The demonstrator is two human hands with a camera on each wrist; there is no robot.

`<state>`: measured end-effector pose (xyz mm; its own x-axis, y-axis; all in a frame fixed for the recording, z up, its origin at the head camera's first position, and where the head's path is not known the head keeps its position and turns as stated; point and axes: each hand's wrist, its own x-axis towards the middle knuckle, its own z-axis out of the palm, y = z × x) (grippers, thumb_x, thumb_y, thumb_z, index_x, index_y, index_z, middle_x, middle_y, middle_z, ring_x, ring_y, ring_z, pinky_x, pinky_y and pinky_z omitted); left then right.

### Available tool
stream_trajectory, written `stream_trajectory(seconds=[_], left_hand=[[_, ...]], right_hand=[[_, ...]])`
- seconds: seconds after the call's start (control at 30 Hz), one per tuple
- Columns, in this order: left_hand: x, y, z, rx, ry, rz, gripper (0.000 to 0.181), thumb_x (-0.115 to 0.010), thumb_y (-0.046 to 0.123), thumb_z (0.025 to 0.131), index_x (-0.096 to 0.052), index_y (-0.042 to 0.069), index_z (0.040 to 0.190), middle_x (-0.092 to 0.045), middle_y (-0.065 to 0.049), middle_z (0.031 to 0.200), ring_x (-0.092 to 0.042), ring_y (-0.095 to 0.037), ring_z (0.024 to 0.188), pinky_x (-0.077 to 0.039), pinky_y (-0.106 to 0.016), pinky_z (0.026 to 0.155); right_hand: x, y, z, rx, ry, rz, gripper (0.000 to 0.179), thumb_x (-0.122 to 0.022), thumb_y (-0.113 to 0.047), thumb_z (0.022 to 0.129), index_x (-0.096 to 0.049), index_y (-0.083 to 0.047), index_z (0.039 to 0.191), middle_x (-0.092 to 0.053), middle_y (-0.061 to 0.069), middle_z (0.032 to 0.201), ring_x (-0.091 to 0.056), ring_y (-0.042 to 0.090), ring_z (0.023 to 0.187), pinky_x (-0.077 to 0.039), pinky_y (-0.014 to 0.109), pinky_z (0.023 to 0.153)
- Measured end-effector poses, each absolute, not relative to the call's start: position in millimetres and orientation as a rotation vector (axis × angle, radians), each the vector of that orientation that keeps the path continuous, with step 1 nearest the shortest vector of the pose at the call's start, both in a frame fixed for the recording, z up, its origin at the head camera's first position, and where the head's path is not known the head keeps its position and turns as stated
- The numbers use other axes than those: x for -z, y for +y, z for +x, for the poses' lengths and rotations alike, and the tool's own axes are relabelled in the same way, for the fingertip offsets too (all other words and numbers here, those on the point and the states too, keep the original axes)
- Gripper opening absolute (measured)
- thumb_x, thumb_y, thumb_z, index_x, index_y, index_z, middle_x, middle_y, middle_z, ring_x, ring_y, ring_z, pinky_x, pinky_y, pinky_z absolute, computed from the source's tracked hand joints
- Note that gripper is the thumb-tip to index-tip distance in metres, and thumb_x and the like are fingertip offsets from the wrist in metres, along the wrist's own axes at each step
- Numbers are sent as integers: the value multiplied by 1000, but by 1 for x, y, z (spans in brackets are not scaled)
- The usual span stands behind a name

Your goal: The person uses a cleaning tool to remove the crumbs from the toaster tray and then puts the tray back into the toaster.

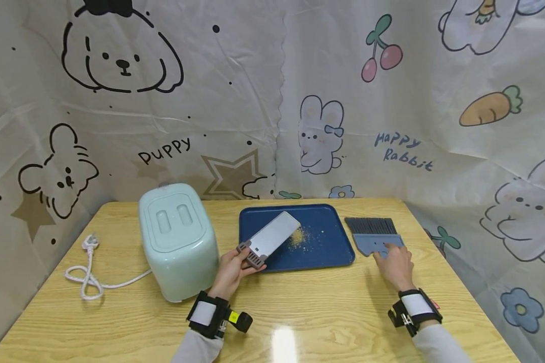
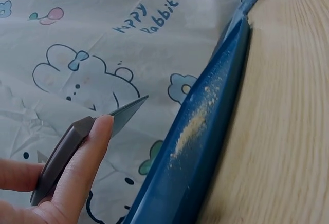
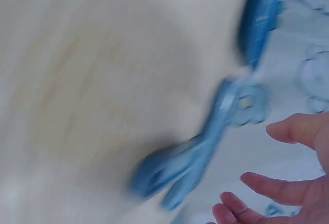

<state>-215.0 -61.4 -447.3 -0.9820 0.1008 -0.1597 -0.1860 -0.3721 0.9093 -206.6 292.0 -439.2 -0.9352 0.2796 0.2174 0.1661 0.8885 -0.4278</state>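
Note:
My left hand (image 1: 229,275) holds a flat pale-grey crumb tray (image 1: 272,234) by its brown slotted end, tilted up over the near left part of a blue serving tray (image 1: 322,257). In the left wrist view, the thumb lies along the brown end (image 2: 64,154) and the thin plate points away. Yellowish crumbs (image 1: 298,237) lie in a small heap on the blue tray. On the right, a blue brush (image 1: 367,244) with dark bristles lies on the table. My right hand (image 1: 397,266) reaches over its handle; the right wrist view shows the fingers spread and apart from the blurred brush (image 3: 193,162).
A mint-green toaster (image 1: 181,267) with a lid on top stands left of the left hand. Its white cord and plug (image 1: 91,242) lie looped on the wooden table (image 1: 309,307). A printed cloth (image 1: 254,101) hangs behind the table and along its sides.

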Motion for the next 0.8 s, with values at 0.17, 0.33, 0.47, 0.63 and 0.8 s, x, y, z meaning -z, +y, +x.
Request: stream_trajectory(seconds=[0.17, 0.33, 0.47, 0.63, 0.8], left_hand=[[443, -53, -216, -2492, 1618, -116, 39, -33, 6, 97, -30, -12, 131, -39, -35, 125, -49, -39, 108, -52, -41, 81], [441, -41, -214, -2515, 1572, -119, 39, -34, 5, 97, -30, -10, 132, -38, -35, 126, -45, -42, 112, -51, -41, 82], [442, -33, -213, -2525, 1540, -106, 39, -34, 6, 97, -30, -9, 133, -37, -35, 127, -45, -42, 112, -51, -41, 82], [445, -26, -212, -2564, 1522, -165, 38, -34, 6, 97, -32, -8, 132, -39, -34, 126, -48, -40, 109, -52, -40, 80], [447, -18, -209, -2601, 1517, -196, 38, -34, 7, 97, -33, -10, 131, -40, -36, 124, -52, -37, 105, -53, -41, 79]], right_hand=[[432, 255, -215, -817, -2676, -119, 42, -57, -11, 84, -46, 15, 116, -50, 32, 104, -49, 41, 96, -43, 50, 79], [441, 215, -219, -1113, -2610, -99, 41, -54, -18, 89, -47, 10, 119, -52, 26, 107, -54, 35, 95, -50, 44, 77], [448, 187, -217, -1278, -2532, -120, 38, -53, -23, 90, -52, 6, 115, -58, 22, 103, -58, 32, 92, -51, 41, 74], [458, 156, -209, -1516, -2444, -43, 42, -47, -28, 93, -52, 7, 115, -59, 21, 101, -60, 31, 87, -54, 37, 70], [465, 130, -201, -1847, -2333, -17, 52, -36, -35, 96, -48, 11, 117, -57, 25, 102, -61, 31, 87, -54, 38, 75]])
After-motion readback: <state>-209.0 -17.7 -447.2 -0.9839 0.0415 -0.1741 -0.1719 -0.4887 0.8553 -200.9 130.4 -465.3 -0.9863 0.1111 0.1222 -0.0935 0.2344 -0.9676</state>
